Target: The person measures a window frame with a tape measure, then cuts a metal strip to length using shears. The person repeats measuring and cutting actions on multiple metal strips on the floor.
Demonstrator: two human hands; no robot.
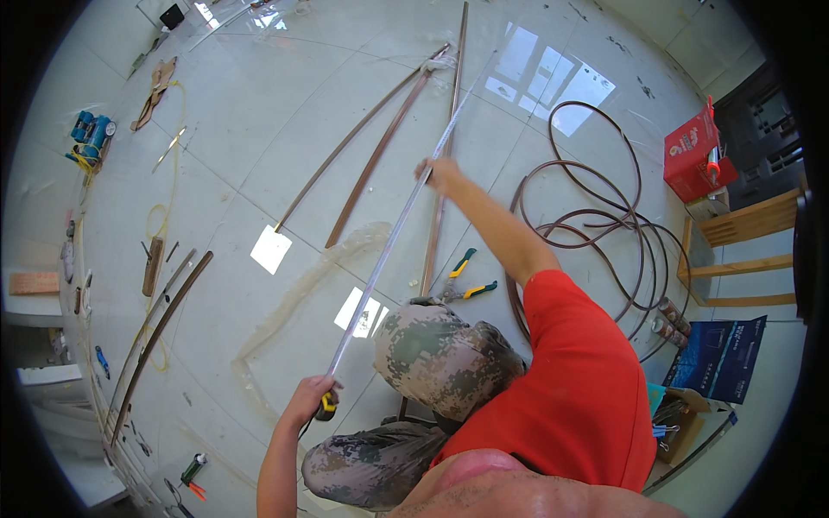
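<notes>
My left hand (309, 400) is closed at the near end of a long pale blade, by the yellow-and-black case of a tape measure (325, 407). The silvery blade (385, 263) runs straight from there, slanting away to the far right above the tiled floor. Partway along it, my right hand (442, 175) grips the blade with bent fingers. Just right of the blade lies a long brown trim strip (433, 237), partly hidden by my right hand and forearm. Pliers with yellow-and-green handles (463, 278) rest on the floor beside my camouflage-covered knee.
Two brown strips (373, 164) lie ahead on the left. Brown tubing (596, 226) is loosely coiled at right, near a wooden chair (749, 233) and a red box (696, 154). Further left are curved strips (164, 332), a blue compressor-like machine (90, 136) and a caulking tube (193, 469).
</notes>
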